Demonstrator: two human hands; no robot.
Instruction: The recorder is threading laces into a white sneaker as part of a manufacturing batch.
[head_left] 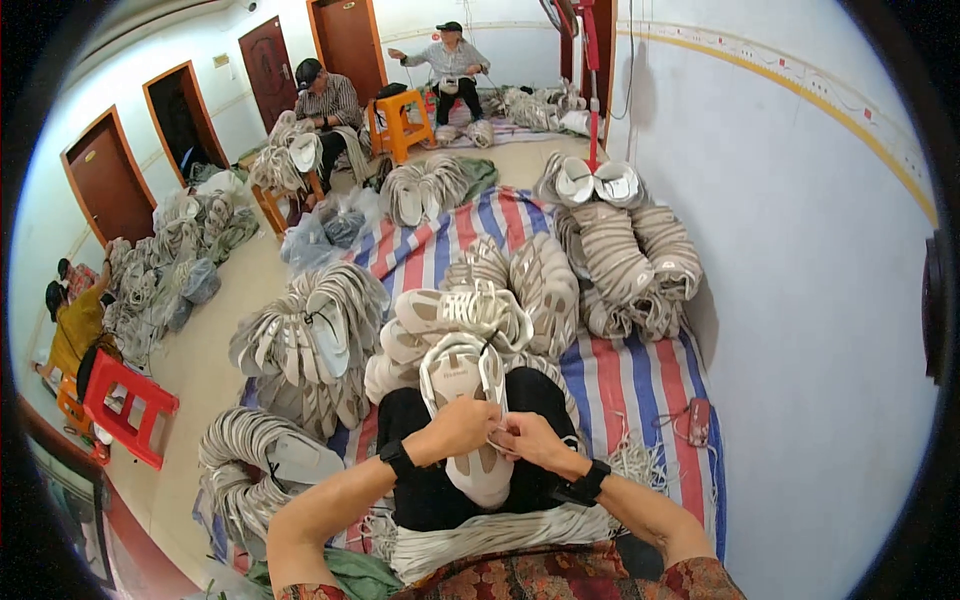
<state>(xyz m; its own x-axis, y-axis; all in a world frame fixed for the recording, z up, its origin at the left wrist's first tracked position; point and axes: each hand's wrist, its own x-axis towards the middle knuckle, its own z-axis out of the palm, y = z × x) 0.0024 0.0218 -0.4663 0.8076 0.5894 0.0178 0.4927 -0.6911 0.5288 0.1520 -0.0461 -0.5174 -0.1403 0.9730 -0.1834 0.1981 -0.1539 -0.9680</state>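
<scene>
A beige and white shoe upper [462, 375] lies across my lap between my black-trousered knees, its rounded toe toward me. My left hand [465, 425] is closed in a pinch over its middle. Beside it my right hand [535, 440] is also closed, its fingertips meeting the left ones. A thin white shoelace [502, 437] shows between the fingers; how it runs through the upper is hidden. Just beyond stands a laced shoe upper [465, 312] on a pile. A thick bundle of white laces [500, 535] lies across my lap, close to my body.
Stacked uppers stand left [310, 325] and far right [620, 255] on a striped sheet [640, 385]. Loose laces [637, 462] and a red case [697, 422] lie at right, near the white wall [790, 300]. A red stool [125, 410] stands left. Several people work farther off.
</scene>
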